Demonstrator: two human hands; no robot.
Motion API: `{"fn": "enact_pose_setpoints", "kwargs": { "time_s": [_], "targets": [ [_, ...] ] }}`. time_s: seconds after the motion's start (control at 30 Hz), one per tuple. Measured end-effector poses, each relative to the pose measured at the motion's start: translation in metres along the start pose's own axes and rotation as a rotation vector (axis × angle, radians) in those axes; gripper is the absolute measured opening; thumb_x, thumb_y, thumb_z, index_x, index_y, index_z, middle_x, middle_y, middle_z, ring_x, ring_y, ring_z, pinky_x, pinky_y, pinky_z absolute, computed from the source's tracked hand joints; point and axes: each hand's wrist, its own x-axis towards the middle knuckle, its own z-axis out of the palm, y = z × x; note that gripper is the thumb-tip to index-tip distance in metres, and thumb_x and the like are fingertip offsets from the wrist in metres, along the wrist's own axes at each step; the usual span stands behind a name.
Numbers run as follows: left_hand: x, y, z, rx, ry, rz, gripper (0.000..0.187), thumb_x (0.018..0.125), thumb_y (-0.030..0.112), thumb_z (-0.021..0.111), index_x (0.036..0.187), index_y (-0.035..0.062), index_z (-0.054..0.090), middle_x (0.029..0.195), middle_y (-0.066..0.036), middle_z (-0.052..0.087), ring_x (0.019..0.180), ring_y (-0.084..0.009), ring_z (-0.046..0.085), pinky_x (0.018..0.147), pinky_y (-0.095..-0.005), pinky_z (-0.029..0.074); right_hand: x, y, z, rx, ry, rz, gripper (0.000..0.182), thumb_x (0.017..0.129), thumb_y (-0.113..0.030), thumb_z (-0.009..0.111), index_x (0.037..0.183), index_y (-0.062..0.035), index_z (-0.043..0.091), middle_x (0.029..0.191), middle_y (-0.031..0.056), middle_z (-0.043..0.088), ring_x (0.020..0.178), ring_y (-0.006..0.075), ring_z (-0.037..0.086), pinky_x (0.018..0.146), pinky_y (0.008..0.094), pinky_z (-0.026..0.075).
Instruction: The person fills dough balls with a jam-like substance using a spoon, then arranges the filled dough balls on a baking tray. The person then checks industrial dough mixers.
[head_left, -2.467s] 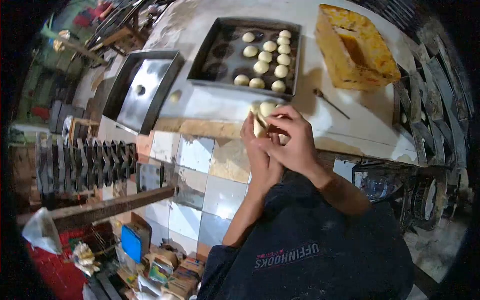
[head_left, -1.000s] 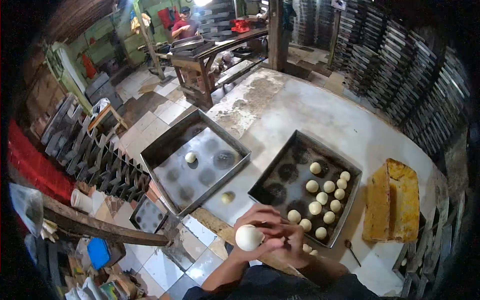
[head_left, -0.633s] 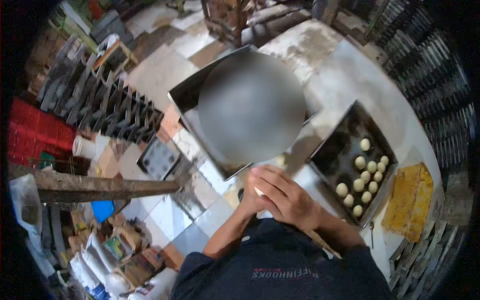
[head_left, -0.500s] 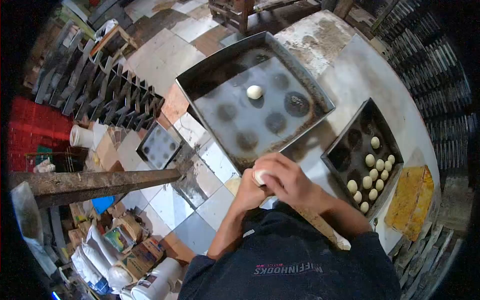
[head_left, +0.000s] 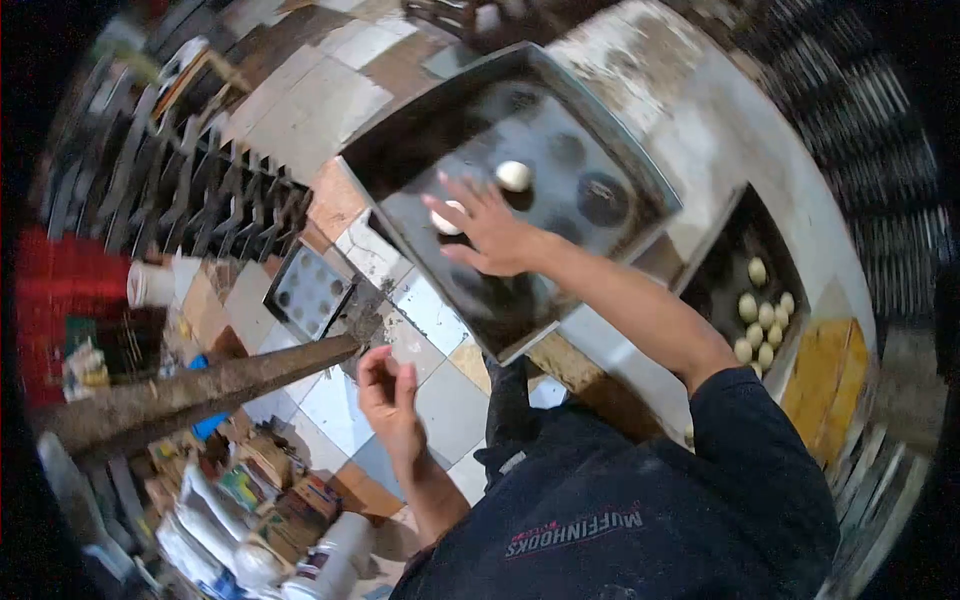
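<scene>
Over the large dark metal tray (head_left: 612, 262) reaches my right hand (head_left: 490, 232), its fingers spread and blurred by motion. A pale dough ball (head_left: 449, 217) lies by its fingertips, partly covered by the fingers; it appears to rest on the tray floor, not gripped. A second dough ball (head_left: 513, 176) sits just beyond that hand, near a dark round mark. My left hand (head_left: 392, 402) hangs in the air left of the tray, thumb and curled fingers apart, with nothing between them.
To the right, a second tray (head_left: 712, 285) holds several dough balls (head_left: 757, 271), beside a yellow stained block (head_left: 826, 385). A wooden beam (head_left: 220, 390) juts in from the left. A smaller tray (head_left: 310, 290), stacked metal racks (head_left: 180, 170) and boxes (head_left: 290, 520) lie around.
My hands have parted from around a dough ball. The right moved forward over the large tray, where a second ball now lies; the left moved leftward and opened.
</scene>
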Motion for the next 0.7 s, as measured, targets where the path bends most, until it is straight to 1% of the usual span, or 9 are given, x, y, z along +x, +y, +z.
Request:
{"fn": "enact_pose_setpoints", "kwargs": {
  "time_s": [0.13, 0.2, 0.27, 0.33, 0.47, 0.53, 0.6, 0.63, 0.7],
  "targets": [
    [-0.037, -0.004, 0.096, 0.421, -0.795, 0.119, 0.022, 0.087, 0.011, 0.065, 0.108, 0.0037, 0.062, 0.081, -0.006, 0.055, 0.072, -0.0165, 0.053, 0.065, -0.0279, 0.043, -0.051, -0.008, -0.133, 0.227, 0.5, 0.161, 0.048, 0.093, -0.03, 0.052, 0.135, -0.0067, 0.045, 0.135, 0.0236, 0.041, 0.124, 0.0395, 0.044, 0.1, 0.0477, 0.039],
    [-0.057, -0.042, 0.141, 0.723, -0.88, 0.18, 0.025, 0.089, 0.02, 0.063, 0.104, 0.0007, 0.061, 0.086, -0.017, 0.061, 0.076, -0.0319, 0.059, 0.067, -0.0388, 0.048, -0.112, -0.008, -0.18, 0.349, 0.761, 0.435, 0.036, 0.093, -0.025, 0.053, 0.121, -0.0026, 0.055, 0.117, 0.0195, 0.056, 0.106, 0.0302, 0.058, 0.089, 0.0385, 0.047],
    [-0.067, -0.095, 0.179, 1.118, -0.59, 0.402, 0.038, 0.087, 0.034, 0.066, 0.09, -0.0047, 0.063, 0.09, -0.027, 0.061, 0.081, -0.038, 0.061, 0.073, -0.0418, 0.05, -0.178, -0.014, -0.219, 0.236, 0.771, 0.487, 0.025, 0.092, -0.02, 0.054, 0.104, 0.0002, 0.062, 0.094, 0.0131, 0.063, 0.085, 0.0216, 0.062, 0.077, 0.0323, 0.049],
    [-0.069, -0.13, 0.204, 1.354, -0.648, 0.29, 0.056, 0.086, 0.049, 0.062, 0.083, -0.0071, 0.06, 0.085, -0.034, 0.06, 0.083, -0.045, 0.061, 0.074, -0.0494, 0.05, -0.244, -0.026, -0.243, 0.207, 0.743, 0.603, 0.02, 0.092, -0.018, 0.056, 0.095, 0.0001, 0.064, 0.085, 0.0103, 0.063, 0.075, 0.0188, 0.061, 0.072, 0.0305, 0.048],
    [-0.109, -0.115, 0.237, 1.221, -0.145, 1.039, 0.051, 0.085, 0.044, 0.066, 0.089, -0.0064, 0.059, 0.079, -0.024, 0.06, 0.072, -0.0397, 0.059, 0.067, -0.0484, 0.049, -0.365, -0.048, -0.274, 0.115, 0.668, 0.603, 0.012, 0.088, -0.01, 0.059, 0.092, -0.0001, 0.064, 0.082, 0.0109, 0.062, 0.072, 0.0172, 0.06, 0.067, 0.029, 0.047],
    [-0.155, -0.102, 0.247, 1.022, -0.472, 0.639, 0.035, 0.085, 0.028, 0.067, 0.098, -0.004, 0.059, 0.096, -0.026, 0.059, 0.083, -0.0368, 0.058, 0.076, -0.0434, 0.047, -0.435, -0.053, -0.274, 0.249, 0.83, 0.853, 0.015, 0.089, -0.013, 0.058, 0.093, 0.0002, 0.065, 0.082, 0.0086, 0.064, 0.073, 0.0143, 0.059, 0.068, 0.0271, 0.046],
    [-0.222, -0.101, 0.253, 0.749, -0.961, 0.31, 0.026, 0.084, 0.022, 0.068, 0.097, -0.0004, 0.062, 0.09, -0.017, 0.062, 0.081, -0.0315, 0.059, 0.073, -0.039, 0.047, -0.496, -0.056, -0.268, 0.389, 1.12, 1.112, 0.02, 0.091, -0.017, 0.056, 0.093, 0.0005, 0.064, 0.08, 0.0062, 0.064, 0.073, 0.0126, 0.058, 0.068, 0.027, 0.046],
    [-0.254, -0.118, 0.254, 0.829, -1.115, 0.299, 0.029, 0.084, 0.022, 0.069, 0.1, -0.0008, 0.063, 0.087, -0.016, 0.062, 0.071, -0.0263, 0.061, 0.063, -0.0369, 0.049, -0.513, -0.065, -0.271, 0.34, 1.138, 1.193, 0.023, 0.092, -0.02, 0.054, 0.091, 0.0002, 0.064, 0.079, 0.0049, 0.063, 0.073, 0.0113, 0.056, 0.069, 0.0268, 0.046],
    [-0.311, -0.154, 0.251, 1.171, -1.153, 0.525, 0.041, 0.083, 0.028, 0.069, 0.112, 0.0005, 0.059, 0.101, -0.022, 0.058, 0.082, -0.0355, 0.059, 0.072, -0.043, 0.05, -0.546, -0.087, -0.269, 0.337, 1.023, 1.152, 0.021, 0.092, -0.019, 0.054, 0.089, 0.0005, 0.063, 0.078, 0.0043, 0.061, 0.071, 0.0105, 0.054, 0.066, 0.0259, 0.045]
  ]
}}
